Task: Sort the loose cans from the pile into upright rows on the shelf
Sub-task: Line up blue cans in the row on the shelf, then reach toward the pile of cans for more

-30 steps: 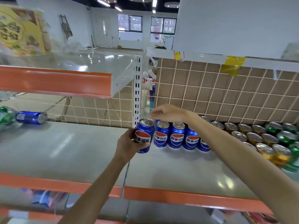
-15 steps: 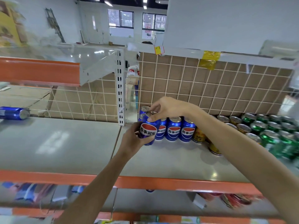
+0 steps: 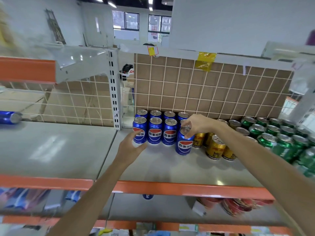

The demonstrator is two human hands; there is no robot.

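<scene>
Upright blue cans (image 3: 155, 132) stand in two rows at the back left of the grey shelf (image 3: 170, 169). My right hand (image 3: 196, 124) grips the top rim of one more blue can (image 3: 183, 145), which stands upright just in front of the right end of those rows. My left hand (image 3: 132, 145) holds nothing. Its relaxed fingers lie in front of the lower part of the front-left blue can (image 3: 140, 129). A loose blue can (image 3: 9, 117) lies on its side at the far left of the neighbouring shelf.
Gold cans (image 3: 215, 147) stand right of the blue ones, and several green cans (image 3: 272, 138) fill the far right. A wire grid with a brown backing (image 3: 204, 92) closes the back. A white upright post (image 3: 115, 92) divides the two shelf bays. An orange lip (image 3: 187, 188) runs along the front edge.
The blue can left my left hand. My right hand now grips its top and has carried it right, to the end of the blue rows. My left hand is now open.
</scene>
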